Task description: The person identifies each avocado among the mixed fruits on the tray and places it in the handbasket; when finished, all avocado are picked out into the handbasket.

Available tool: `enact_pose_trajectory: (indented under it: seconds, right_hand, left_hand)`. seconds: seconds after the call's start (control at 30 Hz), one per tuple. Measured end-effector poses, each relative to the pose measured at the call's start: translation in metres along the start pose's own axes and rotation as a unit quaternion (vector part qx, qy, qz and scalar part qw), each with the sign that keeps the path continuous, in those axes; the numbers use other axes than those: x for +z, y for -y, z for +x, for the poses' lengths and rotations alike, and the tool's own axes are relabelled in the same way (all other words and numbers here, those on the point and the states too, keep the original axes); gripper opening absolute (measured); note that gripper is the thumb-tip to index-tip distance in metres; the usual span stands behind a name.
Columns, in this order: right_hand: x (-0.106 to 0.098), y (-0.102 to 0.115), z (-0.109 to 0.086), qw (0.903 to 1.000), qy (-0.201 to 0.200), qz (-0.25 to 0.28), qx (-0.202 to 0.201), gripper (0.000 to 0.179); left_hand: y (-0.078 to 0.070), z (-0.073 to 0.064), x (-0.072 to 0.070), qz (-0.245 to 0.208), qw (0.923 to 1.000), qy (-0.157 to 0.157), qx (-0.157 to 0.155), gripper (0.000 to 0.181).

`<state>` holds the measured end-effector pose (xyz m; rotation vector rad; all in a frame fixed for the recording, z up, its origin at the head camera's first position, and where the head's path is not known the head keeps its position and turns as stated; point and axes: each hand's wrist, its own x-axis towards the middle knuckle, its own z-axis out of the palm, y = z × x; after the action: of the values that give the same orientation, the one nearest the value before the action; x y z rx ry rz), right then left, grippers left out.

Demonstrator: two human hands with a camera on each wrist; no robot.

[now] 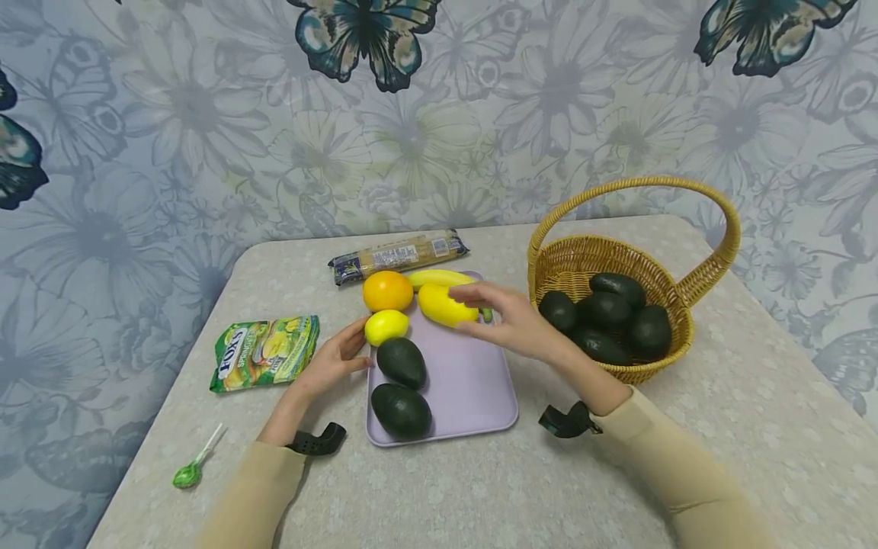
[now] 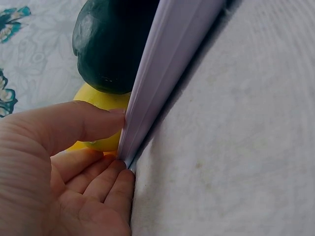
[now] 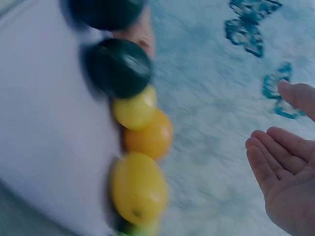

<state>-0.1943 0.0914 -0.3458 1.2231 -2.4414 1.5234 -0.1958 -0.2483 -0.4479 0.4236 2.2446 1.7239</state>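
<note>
My left hand (image 1: 338, 358) is at the left side of a lilac tray (image 1: 473, 381), its thumb and fingertips touching the tray's outer rim in the left wrist view. Beside it on the tray lie a lemon (image 1: 387, 328) and two dark green avocados (image 1: 402, 363). Farther back are an orange (image 1: 387, 291), a banana (image 1: 439, 277) and a large oval yellow fruit (image 1: 439, 303). Over the tray's right side hovers my right hand (image 1: 504, 316), thumb and fingers apart. The right wrist view shows that hand (image 3: 290, 177) holding nothing, away from the yellow fruit (image 3: 140, 189).
A wicker basket (image 1: 634, 374) with a tall handle holds several avocados (image 1: 607, 311) at the right. Behind the tray lies a pack of spaghetti (image 1: 401, 255). To the left are a green candy bag (image 1: 266, 352) and a green lollipop (image 1: 188, 474). A patterned wall (image 1: 411, 152) stands behind the table.
</note>
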Motion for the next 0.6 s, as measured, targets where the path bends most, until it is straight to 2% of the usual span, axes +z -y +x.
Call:
enact_pose_trajectory:
  seconds: [0.07, 0.17, 0.37, 0.47, 0.6]
  right_hand:
    - [0.019, -0.009, 0.006, 0.9988, 0.024, 0.027, 0.032, 0.048]
    - [0.043, -0.018, 0.013, 0.9955, 0.055, 0.038, 0.067, 0.051]
    - [0.07, -0.024, 0.018, 0.9851, 0.106, 0.011, 0.135, 0.069]
    - [0.079, -0.026, 0.02, 0.9821, 0.119, 0.004, 0.146, 0.072]
    - [0.09, -0.027, 0.02, 0.9819, 0.117, 0.006, 0.149, 0.071]
  left_hand:
    - [0.0, 0.0, 0.0, 0.002, 1.0, -0.001, -0.003, 0.077]
    - [0.001, -0.001, 0.001, 0.004, 1.0, 0.0, -0.006, 0.078]
    - [0.001, -0.001, 0.001, 0.005, 1.0, 0.001, 0.0, 0.078]
    - [-0.001, -0.001, 0.001, 0.007, 1.0, -0.001, 0.0, 0.078]
    - [-0.002, -0.001, 0.001, 0.007, 1.0, 0.001, -0.002, 0.077]
